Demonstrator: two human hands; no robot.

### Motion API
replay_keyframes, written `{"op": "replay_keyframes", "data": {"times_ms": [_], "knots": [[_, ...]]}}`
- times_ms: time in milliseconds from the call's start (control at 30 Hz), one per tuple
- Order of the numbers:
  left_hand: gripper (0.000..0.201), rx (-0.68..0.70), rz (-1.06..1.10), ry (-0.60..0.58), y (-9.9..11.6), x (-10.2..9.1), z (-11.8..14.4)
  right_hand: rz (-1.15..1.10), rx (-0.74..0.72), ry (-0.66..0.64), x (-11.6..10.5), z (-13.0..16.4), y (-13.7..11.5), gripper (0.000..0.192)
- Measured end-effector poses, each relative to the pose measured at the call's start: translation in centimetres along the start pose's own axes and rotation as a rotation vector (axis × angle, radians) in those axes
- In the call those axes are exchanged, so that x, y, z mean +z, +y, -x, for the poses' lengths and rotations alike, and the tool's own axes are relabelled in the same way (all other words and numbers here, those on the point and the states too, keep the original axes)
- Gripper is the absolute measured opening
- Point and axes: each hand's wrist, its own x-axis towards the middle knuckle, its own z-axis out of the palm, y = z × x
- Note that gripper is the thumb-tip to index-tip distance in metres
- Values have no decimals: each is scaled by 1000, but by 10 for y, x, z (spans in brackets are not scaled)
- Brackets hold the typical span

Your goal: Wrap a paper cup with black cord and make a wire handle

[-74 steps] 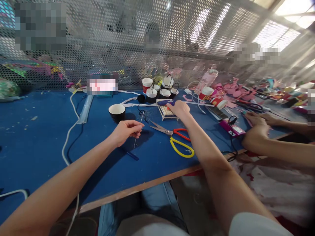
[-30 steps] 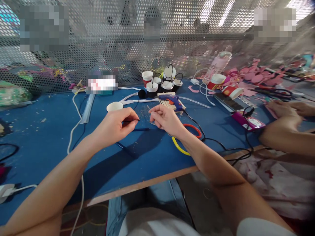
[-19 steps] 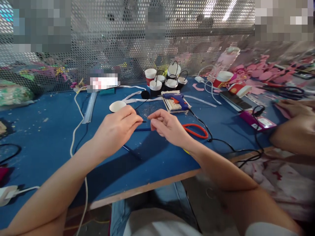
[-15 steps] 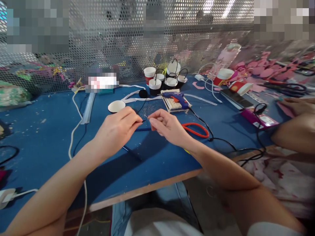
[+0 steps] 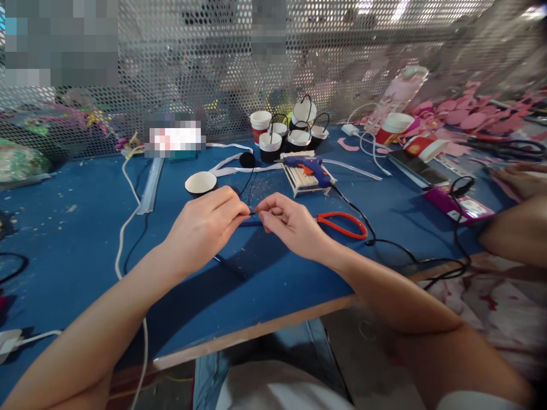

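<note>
Over the blue table my left hand [image 5: 209, 219] is closed in a pinch on a thin black cord [image 5: 252, 213], whose short dark end shows at the fingertips. Facing it, my right hand [image 5: 286, 222] is pinched too, its fingertips almost meeting the cord; what lies between them is too small to make out. Behind the hands rests a black ball of yarn [image 5: 247, 160] with a thin strand running down toward them. A white-lined black cup [image 5: 200, 183] stands just beyond my left hand. Red-handled pliers [image 5: 342, 225] lie by my right wrist.
A blue glue gun [image 5: 304, 166] rests on a small stick rack [image 5: 294, 181]. Several black-wrapped cups with loop handles [image 5: 270, 147] stand behind. Cables cross both sides. At right are a phone [image 5: 419, 169], a purple box [image 5: 459, 204] and another person's arm [image 5: 513, 228].
My hands have come closer together, the right fingertips now meeting the dark cord end at the left fingertips. The view has shifted slightly.
</note>
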Motion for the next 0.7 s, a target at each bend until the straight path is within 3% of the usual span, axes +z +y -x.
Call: {"op": "replay_keyframes", "data": {"times_ms": [700], "knots": [[15,18,-4,-22,2,2,1,16,6,5,3,-1,1,16]]}}
